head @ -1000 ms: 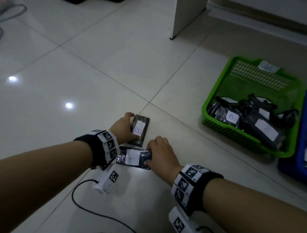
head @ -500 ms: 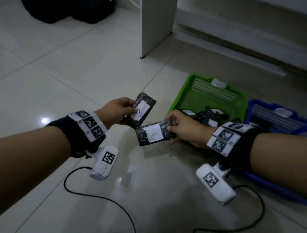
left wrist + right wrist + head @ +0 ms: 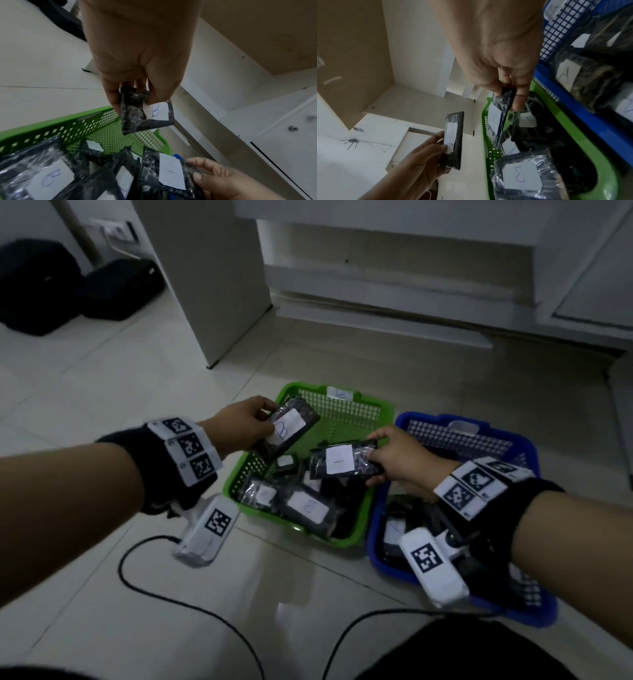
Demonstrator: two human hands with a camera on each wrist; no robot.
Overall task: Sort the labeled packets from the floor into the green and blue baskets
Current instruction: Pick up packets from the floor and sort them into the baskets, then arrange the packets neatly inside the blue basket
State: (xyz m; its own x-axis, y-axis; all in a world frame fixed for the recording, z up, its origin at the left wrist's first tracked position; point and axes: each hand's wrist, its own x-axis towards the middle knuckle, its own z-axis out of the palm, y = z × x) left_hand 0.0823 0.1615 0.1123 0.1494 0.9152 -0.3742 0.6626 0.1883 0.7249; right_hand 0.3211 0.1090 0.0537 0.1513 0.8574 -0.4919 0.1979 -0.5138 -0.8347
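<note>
On the pale tiled floor [image 3: 154, 392] sit a green plastic basket [image 3: 373, 405] and a blue plastic basket [image 3: 534, 450]. The left hand [image 3: 239, 426] pinches a black packet marked B [image 3: 291, 428] over the green one. The right hand [image 3: 400, 457] grips another black packet [image 3: 342, 462] there too, beside the blue.

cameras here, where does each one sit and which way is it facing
Head: worn on the head, looking forward and down at the green basket and blue basket; both forearms, left hand and right hand show.
Left wrist: on the left wrist, looking along the palm at the B packet in its grip, above the green basket.
Right wrist: on the right wrist, looking along the palm at the second packet it pinches; the blue basket lies beside it.
Shared: both wrist views show the B packet and the other hand.
</note>
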